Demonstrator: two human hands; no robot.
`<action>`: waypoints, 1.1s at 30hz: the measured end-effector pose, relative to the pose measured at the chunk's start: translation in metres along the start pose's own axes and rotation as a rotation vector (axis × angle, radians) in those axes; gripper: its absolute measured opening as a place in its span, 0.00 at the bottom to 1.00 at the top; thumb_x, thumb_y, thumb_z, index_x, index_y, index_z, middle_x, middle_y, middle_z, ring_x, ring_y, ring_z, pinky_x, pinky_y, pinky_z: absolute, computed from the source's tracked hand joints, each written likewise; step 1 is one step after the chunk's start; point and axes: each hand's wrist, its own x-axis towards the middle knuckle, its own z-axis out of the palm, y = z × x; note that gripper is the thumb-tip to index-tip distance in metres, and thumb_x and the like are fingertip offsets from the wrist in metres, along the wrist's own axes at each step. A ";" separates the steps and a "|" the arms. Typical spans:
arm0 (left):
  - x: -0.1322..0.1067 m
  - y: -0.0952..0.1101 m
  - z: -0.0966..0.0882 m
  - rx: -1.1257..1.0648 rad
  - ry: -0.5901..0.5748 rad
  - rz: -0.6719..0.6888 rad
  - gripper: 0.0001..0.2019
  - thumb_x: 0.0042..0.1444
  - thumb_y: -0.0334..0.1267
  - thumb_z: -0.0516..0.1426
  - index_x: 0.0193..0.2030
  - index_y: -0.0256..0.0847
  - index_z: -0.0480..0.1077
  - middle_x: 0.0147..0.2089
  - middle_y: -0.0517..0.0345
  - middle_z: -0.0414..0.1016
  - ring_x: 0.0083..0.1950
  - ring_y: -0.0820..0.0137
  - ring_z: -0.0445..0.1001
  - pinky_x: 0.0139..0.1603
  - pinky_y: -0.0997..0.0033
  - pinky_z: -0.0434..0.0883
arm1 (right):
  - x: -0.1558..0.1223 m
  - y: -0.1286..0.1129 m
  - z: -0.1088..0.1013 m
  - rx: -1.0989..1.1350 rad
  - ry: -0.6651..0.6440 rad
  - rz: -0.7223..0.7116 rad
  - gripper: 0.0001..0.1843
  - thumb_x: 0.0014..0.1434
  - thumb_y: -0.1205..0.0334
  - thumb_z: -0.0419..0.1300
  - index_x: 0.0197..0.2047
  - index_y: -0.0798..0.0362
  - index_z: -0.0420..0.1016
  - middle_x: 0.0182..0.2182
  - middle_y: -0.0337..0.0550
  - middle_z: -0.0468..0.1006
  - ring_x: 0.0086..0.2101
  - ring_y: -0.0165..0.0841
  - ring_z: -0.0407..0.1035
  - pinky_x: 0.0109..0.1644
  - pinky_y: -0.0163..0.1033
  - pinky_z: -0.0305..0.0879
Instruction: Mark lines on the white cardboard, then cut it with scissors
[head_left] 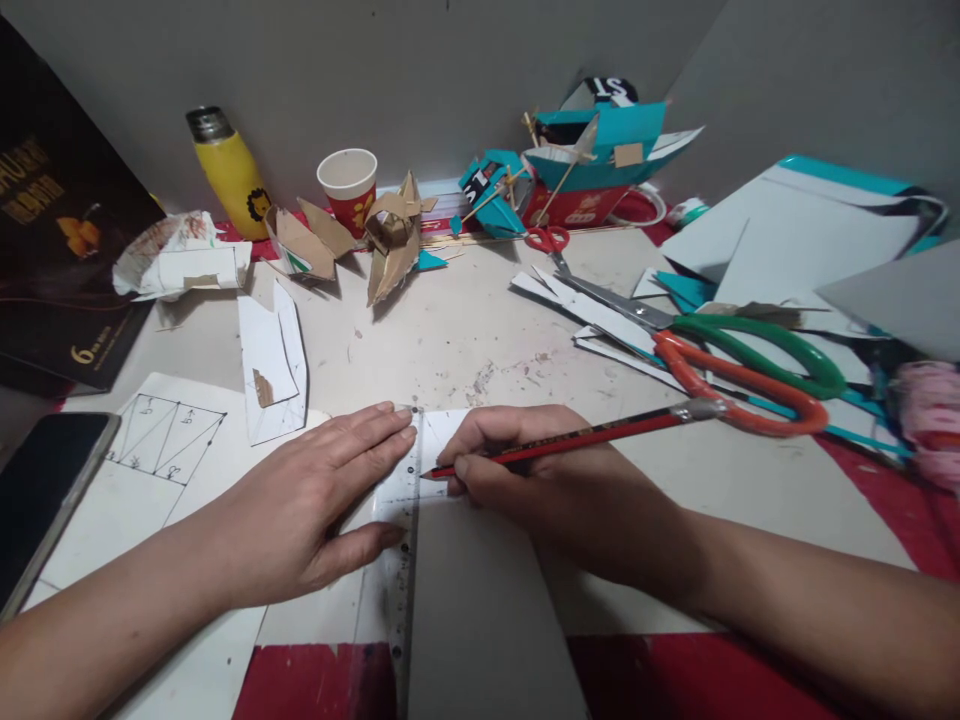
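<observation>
My left hand lies flat with its fingers stretched forward, pressing on a clear ruler. The ruler runs lengthwise along a white piece of card, which carries faint pencil lines near its far end. Pinched in my right hand is a red and black pencil. Its tip meets the card right at the ruler's edge. Part of the card's far end is hidden under my right fingers.
Large scissors with green and orange handles lie on card scraps at the right. At left are a phone and a sheet with a drawn diagram. A yellow bottle, a paper cup and cardboard models stand behind.
</observation>
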 end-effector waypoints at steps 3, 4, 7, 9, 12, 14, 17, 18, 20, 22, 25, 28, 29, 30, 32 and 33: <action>0.001 0.000 0.000 -0.011 0.011 0.005 0.34 0.62 0.44 0.56 0.72 0.40 0.50 0.74 0.47 0.52 0.73 0.56 0.52 0.69 0.50 0.60 | -0.001 0.001 -0.001 0.005 -0.018 -0.035 0.09 0.50 0.74 0.54 0.25 0.55 0.74 0.22 0.34 0.73 0.24 0.25 0.62 0.27 0.29 0.58; 0.001 0.000 0.001 -0.013 0.015 0.009 0.34 0.62 0.43 0.56 0.72 0.40 0.50 0.74 0.47 0.53 0.73 0.55 0.52 0.69 0.50 0.61 | -0.001 0.001 -0.001 -0.001 -0.024 -0.043 0.09 0.50 0.74 0.54 0.25 0.55 0.73 0.22 0.35 0.73 0.24 0.25 0.62 0.27 0.29 0.58; 0.002 -0.001 0.001 -0.023 0.027 0.018 0.34 0.62 0.43 0.56 0.72 0.39 0.51 0.73 0.45 0.54 0.73 0.55 0.53 0.69 0.50 0.61 | -0.002 0.003 -0.001 -0.027 -0.040 -0.049 0.08 0.50 0.72 0.53 0.26 0.56 0.73 0.22 0.37 0.73 0.25 0.26 0.63 0.28 0.31 0.59; 0.002 -0.001 0.001 -0.029 0.034 0.021 0.34 0.62 0.43 0.56 0.72 0.39 0.51 0.73 0.45 0.54 0.72 0.54 0.54 0.69 0.50 0.61 | -0.003 0.004 -0.001 -0.036 -0.051 -0.042 0.08 0.51 0.70 0.53 0.26 0.56 0.73 0.23 0.38 0.73 0.25 0.27 0.63 0.28 0.32 0.59; 0.002 -0.001 0.001 -0.023 0.031 0.019 0.34 0.61 0.43 0.56 0.72 0.39 0.51 0.73 0.45 0.54 0.73 0.55 0.54 0.69 0.50 0.61 | -0.004 0.004 -0.001 -0.046 -0.065 -0.036 0.07 0.51 0.68 0.54 0.26 0.56 0.73 0.23 0.39 0.73 0.25 0.28 0.63 0.28 0.33 0.59; 0.001 -0.001 0.001 -0.020 0.030 0.016 0.34 0.61 0.43 0.56 0.72 0.39 0.51 0.73 0.45 0.54 0.73 0.55 0.53 0.69 0.50 0.61 | -0.003 0.004 -0.001 -0.057 -0.070 -0.035 0.07 0.50 0.67 0.54 0.26 0.55 0.73 0.23 0.39 0.73 0.25 0.29 0.63 0.28 0.33 0.59; 0.001 0.000 0.001 -0.011 0.031 0.017 0.33 0.62 0.44 0.56 0.72 0.39 0.51 0.73 0.46 0.54 0.73 0.56 0.54 0.68 0.50 0.61 | -0.003 0.004 -0.001 -0.086 -0.078 -0.041 0.07 0.50 0.67 0.54 0.26 0.55 0.73 0.23 0.40 0.74 0.26 0.29 0.64 0.28 0.34 0.60; 0.001 0.000 0.000 -0.007 0.028 0.017 0.33 0.62 0.44 0.56 0.71 0.38 0.52 0.73 0.45 0.53 0.73 0.56 0.54 0.68 0.50 0.61 | -0.003 0.004 -0.002 -0.099 -0.082 -0.048 0.07 0.51 0.67 0.54 0.26 0.55 0.73 0.24 0.40 0.74 0.26 0.30 0.64 0.29 0.34 0.61; 0.001 0.001 0.000 -0.003 0.022 0.017 0.33 0.62 0.44 0.55 0.71 0.37 0.52 0.73 0.45 0.54 0.73 0.56 0.54 0.68 0.50 0.62 | -0.003 0.004 -0.002 -0.133 -0.087 -0.062 0.08 0.51 0.67 0.53 0.27 0.55 0.73 0.25 0.40 0.75 0.27 0.30 0.65 0.30 0.35 0.62; 0.001 0.001 0.000 -0.006 0.024 0.018 0.33 0.62 0.43 0.56 0.71 0.37 0.52 0.73 0.45 0.54 0.73 0.56 0.54 0.68 0.50 0.61 | -0.003 0.004 -0.002 -0.164 -0.096 -0.067 0.08 0.51 0.66 0.54 0.27 0.55 0.74 0.25 0.41 0.76 0.27 0.31 0.66 0.31 0.36 0.62; 0.001 0.000 0.000 -0.003 0.025 0.019 0.33 0.62 0.44 0.56 0.71 0.37 0.52 0.74 0.46 0.53 0.73 0.57 0.53 0.69 0.51 0.61 | -0.003 0.002 -0.002 -0.146 -0.090 -0.053 0.08 0.51 0.66 0.54 0.27 0.55 0.74 0.25 0.42 0.76 0.27 0.31 0.66 0.31 0.36 0.62; 0.001 0.000 0.001 0.005 0.018 0.018 0.33 0.63 0.44 0.55 0.72 0.38 0.51 0.74 0.46 0.53 0.73 0.58 0.52 0.69 0.52 0.60 | -0.002 0.000 -0.003 -0.045 -0.062 0.008 0.07 0.49 0.66 0.53 0.25 0.55 0.72 0.22 0.40 0.73 0.24 0.29 0.63 0.27 0.34 0.59; 0.000 -0.001 0.001 0.008 0.016 0.018 0.33 0.63 0.44 0.54 0.72 0.38 0.50 0.74 0.46 0.53 0.73 0.58 0.52 0.69 0.52 0.60 | -0.002 -0.001 -0.004 -0.015 -0.057 0.030 0.07 0.48 0.66 0.53 0.25 0.55 0.72 0.21 0.39 0.72 0.23 0.28 0.62 0.26 0.34 0.58; 0.000 -0.001 0.001 0.010 0.015 0.018 0.33 0.63 0.44 0.54 0.72 0.38 0.50 0.74 0.46 0.53 0.73 0.59 0.52 0.69 0.52 0.60 | -0.002 -0.001 -0.004 0.003 -0.060 0.043 0.07 0.47 0.66 0.53 0.24 0.55 0.71 0.20 0.39 0.71 0.23 0.28 0.61 0.26 0.33 0.57; 0.000 -0.001 0.002 0.013 0.009 0.016 0.33 0.63 0.44 0.54 0.72 0.38 0.50 0.74 0.47 0.52 0.73 0.59 0.52 0.69 0.52 0.60 | -0.002 -0.001 -0.005 0.003 -0.073 0.025 0.06 0.47 0.66 0.53 0.24 0.55 0.70 0.21 0.39 0.71 0.23 0.28 0.61 0.26 0.33 0.57; 0.000 -0.001 0.002 0.015 0.008 0.013 0.34 0.62 0.44 0.55 0.72 0.39 0.50 0.74 0.47 0.52 0.73 0.59 0.52 0.69 0.52 0.60 | -0.002 0.000 -0.004 -0.013 -0.082 -0.002 0.06 0.47 0.67 0.53 0.25 0.55 0.71 0.22 0.39 0.72 0.24 0.28 0.61 0.27 0.34 0.58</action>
